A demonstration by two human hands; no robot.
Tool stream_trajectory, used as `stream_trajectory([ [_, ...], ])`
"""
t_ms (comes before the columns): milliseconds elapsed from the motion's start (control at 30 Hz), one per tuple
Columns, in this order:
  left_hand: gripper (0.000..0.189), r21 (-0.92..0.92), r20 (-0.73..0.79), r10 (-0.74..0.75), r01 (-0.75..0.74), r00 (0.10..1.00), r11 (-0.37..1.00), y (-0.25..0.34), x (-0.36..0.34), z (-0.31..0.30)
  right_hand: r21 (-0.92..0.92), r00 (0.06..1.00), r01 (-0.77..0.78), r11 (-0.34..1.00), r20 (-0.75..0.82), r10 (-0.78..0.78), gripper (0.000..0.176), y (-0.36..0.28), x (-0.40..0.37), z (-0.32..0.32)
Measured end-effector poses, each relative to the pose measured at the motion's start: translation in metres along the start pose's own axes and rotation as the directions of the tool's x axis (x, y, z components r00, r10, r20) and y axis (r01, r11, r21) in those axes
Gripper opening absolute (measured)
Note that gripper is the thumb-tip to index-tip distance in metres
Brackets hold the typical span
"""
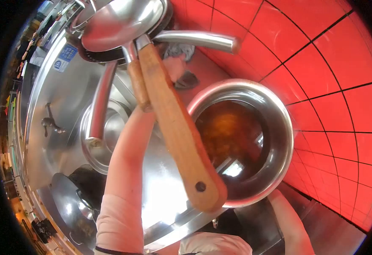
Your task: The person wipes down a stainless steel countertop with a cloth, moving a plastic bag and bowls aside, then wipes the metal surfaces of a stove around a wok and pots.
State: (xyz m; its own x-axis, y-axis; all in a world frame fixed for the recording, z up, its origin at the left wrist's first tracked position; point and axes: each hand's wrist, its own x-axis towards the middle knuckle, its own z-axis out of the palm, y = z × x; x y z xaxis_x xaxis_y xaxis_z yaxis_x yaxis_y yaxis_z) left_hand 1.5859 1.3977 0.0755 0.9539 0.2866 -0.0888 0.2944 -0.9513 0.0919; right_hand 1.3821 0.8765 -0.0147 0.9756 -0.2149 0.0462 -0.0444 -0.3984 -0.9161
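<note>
My left arm reaches up behind the hanging utensils. My left hand [175, 68] is closed on a grey cloth [181, 51], and a wooden handle [177, 127] partly covers it. A steel pot [281, 140] of brown liquid stands beside the tiled wall. Under its lower right rim is my right hand [276, 197], with its fingers hidden by the pot. Whether it grips the pot cannot be made out.
Large steel ladles or strainers [122, 21] hang close to the camera, their handles crossing the view. A round steel lid or bowl [114, 127] sits left of my arm. A wok-like pan [67, 204] is at lower left. Red tiles [322, 76] line the right side.
</note>
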Motion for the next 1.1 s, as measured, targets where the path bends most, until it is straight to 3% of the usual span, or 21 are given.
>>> stream_trajectory([
  [100, 0.031, -0.005, 0.082, 0.193, -0.193, 0.978, 0.981, 0.0, -0.051, -0.009, 0.027, 1.0, 0.02, 0.999, 0.017, -0.02, 0.055, -0.003, 0.0, 0.002],
  [133, 0.031, -0.001, 0.079, 0.182, -0.182, 0.98, 0.983, -0.014, -0.058, 0.02, 0.033, 0.999, 0.025, 0.999, 0.027, -0.026, 0.055, -0.005, 0.004, 0.006],
  [167, 0.032, -0.361, -0.206, 0.274, -0.334, 0.939, 0.871, -0.037, -0.062, 0.078, 0.037, 0.998, 0.034, 0.999, 0.044, -0.035, 0.055, -0.006, 0.008, 0.006],
  [200, 0.033, -0.598, -0.495, 0.235, -0.525, 0.836, 0.606, -0.051, -0.068, 0.109, 0.041, 0.997, 0.043, 0.998, 0.06, -0.046, 0.056, -0.005, 0.007, 0.003],
  [233, 0.031, -0.82, -0.348, 0.07, -0.34, 0.935, 0.461, -0.037, -0.119, 0.053, 0.042, 0.996, 0.046, 0.998, 0.077, -0.049, 0.056, -0.004, 0.007, 0.002],
  [300, 0.024, -0.788, -0.33, -0.052, -0.245, 0.942, 0.566, -0.073, -0.126, 0.051, 0.048, 0.993, 0.046, 0.998, 0.108, -0.051, 0.056, -0.008, 0.009, 0.012],
  [333, 0.022, -0.533, -0.222, -0.039, -0.088, 0.974, 0.841, -0.083, -0.138, 0.04, 0.049, 0.992, 0.044, 0.998, 0.117, -0.049, 0.056, -0.008, 0.01, 0.01],
  [367, 0.022, -0.18, -0.113, -0.065, 0.044, 0.991, 0.983, -0.079, -0.154, 0.004, 0.049, 0.991, 0.042, 0.998, 0.121, -0.048, 0.056, -0.008, 0.014, 0.009],
  [400, 0.022, 0.145, -0.084, -0.006, 0.018, 0.996, 0.989, -0.081, -0.155, 0.001, 0.048, 0.991, 0.039, 0.998, 0.124, -0.045, 0.056, -0.011, 0.014, 0.015],
  [433, 0.022, 0.148, -0.077, -0.006, 0.018, 0.997, 0.989, -0.078, -0.161, 0.001, 0.047, 0.991, 0.033, 0.998, 0.127, -0.039, 0.056, -0.014, 0.012, 0.018],
  [500, 0.022, 0.113, -0.25, -0.093, 0.125, 0.964, 0.986, -0.068, -0.172, 0.01, 0.041, 0.991, 0.022, 0.999, 0.135, -0.028, 0.056, -0.017, 0.016, 0.021],
  [567, 0.025, -0.01, -0.351, -0.099, 0.102, 0.931, 0.995, -0.054, -0.18, 0.008, 0.024, 0.989, 0.007, 1.0, 0.15, -0.01, 0.056, -0.018, 0.014, 0.022],
  [633, 0.025, -0.077, -0.256, -0.102, 0.085, 0.961, 0.993, -0.04, -0.189, 0.002, 0.0, 0.985, -0.009, 1.0, 0.174, 0.009, 0.057, -0.018, 0.018, 0.019],
  [767, 0.023, -0.11, -0.239, -0.08, 0.055, 0.968, 0.992, -0.012, -0.223, -0.007, 0.006, 0.972, -0.003, 1.0, 0.233, 0.002, 0.057, -0.016, -0.001, 0.002],
  [933, 0.023, -0.254, -0.175, -0.227, 0.178, 0.958, 0.951, 0.019, -0.272, 0.002, 0.049, 0.947, 0.034, 0.998, 0.318, -0.048, 0.057, -0.026, 0.0, 0.018],
  [1000, 0.026, -0.367, -0.23, -0.328, 0.23, 0.916, 0.901, 0.034, -0.299, 0.003, 0.083, 0.936, 0.051, 0.995, 0.343, -0.076, 0.057, -0.03, -0.002, 0.018],
  [1100, 0.028, -0.493, -0.362, -0.569, 0.366, 0.738, 0.789, 0.051, -0.342, 0.0, 0.116, 0.927, 0.057, 0.992, 0.364, -0.096, 0.058, -0.032, 0.0, 0.019],
])
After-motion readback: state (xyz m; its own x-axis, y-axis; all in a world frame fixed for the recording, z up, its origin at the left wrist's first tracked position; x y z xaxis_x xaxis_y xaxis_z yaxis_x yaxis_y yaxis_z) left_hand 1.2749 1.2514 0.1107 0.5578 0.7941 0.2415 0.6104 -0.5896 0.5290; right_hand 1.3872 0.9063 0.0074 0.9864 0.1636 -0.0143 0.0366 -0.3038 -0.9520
